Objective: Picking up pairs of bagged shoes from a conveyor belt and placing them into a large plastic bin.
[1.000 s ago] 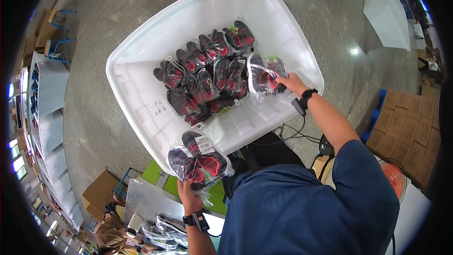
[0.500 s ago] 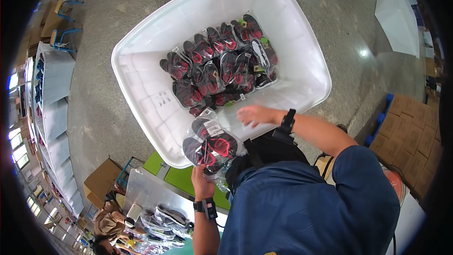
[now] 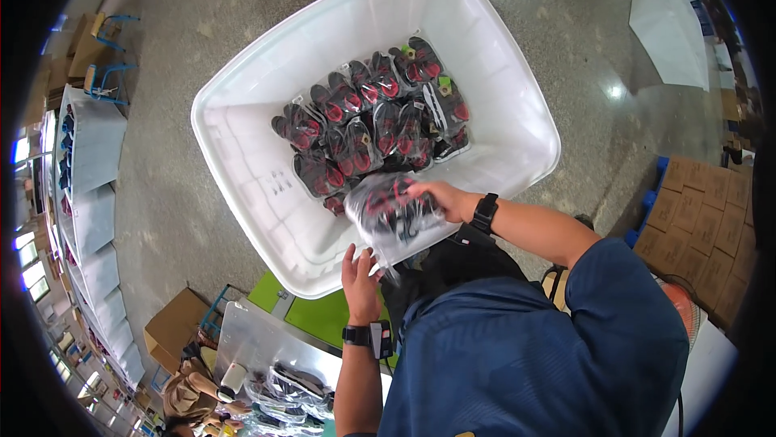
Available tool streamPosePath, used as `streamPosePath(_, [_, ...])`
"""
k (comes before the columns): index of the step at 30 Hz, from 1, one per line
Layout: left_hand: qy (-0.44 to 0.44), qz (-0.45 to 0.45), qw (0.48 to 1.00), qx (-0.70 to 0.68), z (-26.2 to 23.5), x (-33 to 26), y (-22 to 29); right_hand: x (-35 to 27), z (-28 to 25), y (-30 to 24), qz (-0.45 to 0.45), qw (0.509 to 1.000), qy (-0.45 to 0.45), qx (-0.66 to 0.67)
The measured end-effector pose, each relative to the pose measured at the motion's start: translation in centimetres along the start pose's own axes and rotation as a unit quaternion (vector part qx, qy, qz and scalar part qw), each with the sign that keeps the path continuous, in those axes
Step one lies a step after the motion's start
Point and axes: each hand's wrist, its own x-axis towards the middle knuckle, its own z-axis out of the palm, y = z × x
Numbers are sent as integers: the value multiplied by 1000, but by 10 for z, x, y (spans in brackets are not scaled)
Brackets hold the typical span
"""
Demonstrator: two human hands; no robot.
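Note:
My right hand (image 3: 445,198) grips a clear plastic bag holding a pair of black and red shoes (image 3: 396,206), blurred by motion. The bag hangs over the near rim of a big white plastic tub (image 3: 267,219). My left hand (image 3: 360,275) is just outside that rim, beside the loose lower end of the bag, with its fingers apart and nothing in them. Inside the tub, several bagged pairs of black and red shoes (image 3: 356,146) lie in rows on the bottom.
At lower left is a metal-topped table (image 3: 250,324) with bagged shoes (image 3: 287,392); a co-worker's arm (image 3: 206,384) reaches over it. A green surface (image 3: 311,320) adjoins the tub. Stacked cartons (image 3: 695,211) stand at right, a cardboard box (image 3: 178,320) at left.
The bagged shoes have moved from my left hand to my right, shifting right and farther over the tub. My left hand has let go.

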Motion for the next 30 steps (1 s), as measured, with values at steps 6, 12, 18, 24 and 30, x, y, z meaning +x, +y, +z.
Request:
streamPosePath(6, [-25,34,997,72,-72,-16,7,24,-25,-60,-273,936,10,223])
streamPosePath(12, [101,20,994,21,-164,-63,-23,57,24,-73,-171,981,69,67])
streamPosePath(18, [272,36,958,-78,-273,-147,-116,103,117,47,-97,986,32,-133])
streamPosePath(24, [348,54,929,-115,-338,-157,-210,108,174,131,-30,921,15,-389])
streamPosePath(30, [626,81,775,6,-451,-200,-353,154,312,306,32,728,-151,-668])
